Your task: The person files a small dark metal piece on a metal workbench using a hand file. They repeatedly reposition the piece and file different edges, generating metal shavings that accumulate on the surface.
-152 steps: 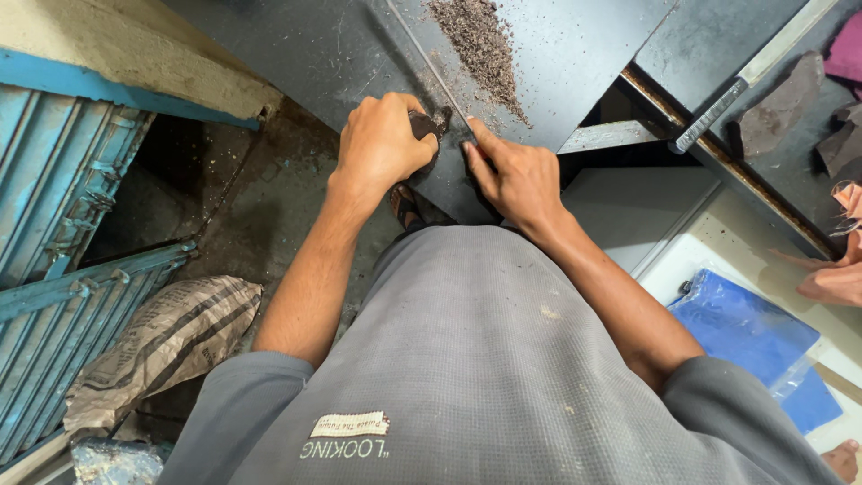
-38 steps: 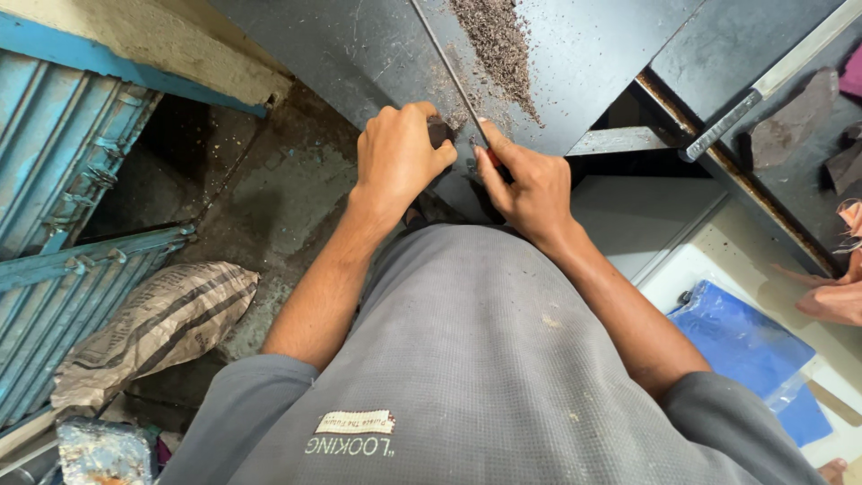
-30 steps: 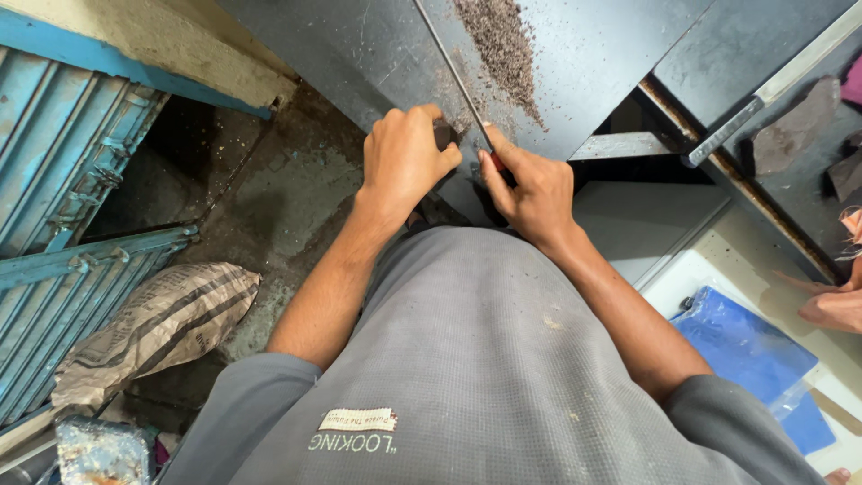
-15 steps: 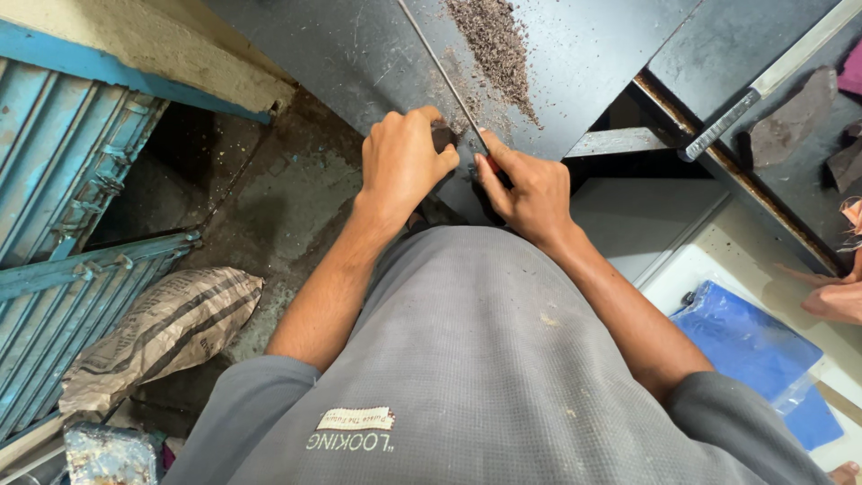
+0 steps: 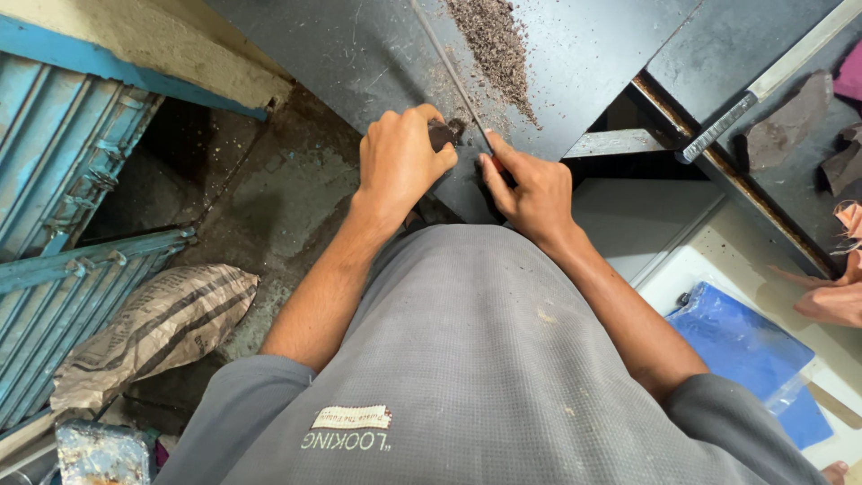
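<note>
My left hand (image 5: 402,163) is closed around a small dark piece (image 5: 441,135) and presses it on the near corner of a dark metal table (image 5: 359,54). Close beside it, my right hand (image 5: 536,190) grips the red handle (image 5: 495,164) of a long thin blade (image 5: 449,67). The blade lies across the table top and runs away from me, its near end meeting the dark piece. A pile of dark shavings (image 5: 494,45) lies on the table just right of the blade.
Blue metal shutters (image 5: 63,180) stand at the left, with a striped sack (image 5: 153,328) on the dirty floor below them. A long metal bar (image 5: 763,85) rests on a second dark surface at the right. A blue plastic sheet (image 5: 745,346) lies lower right.
Both hands stay at the table corner with the same grips. The blade's far end has swung slightly left, and the view has shifted a little.
</note>
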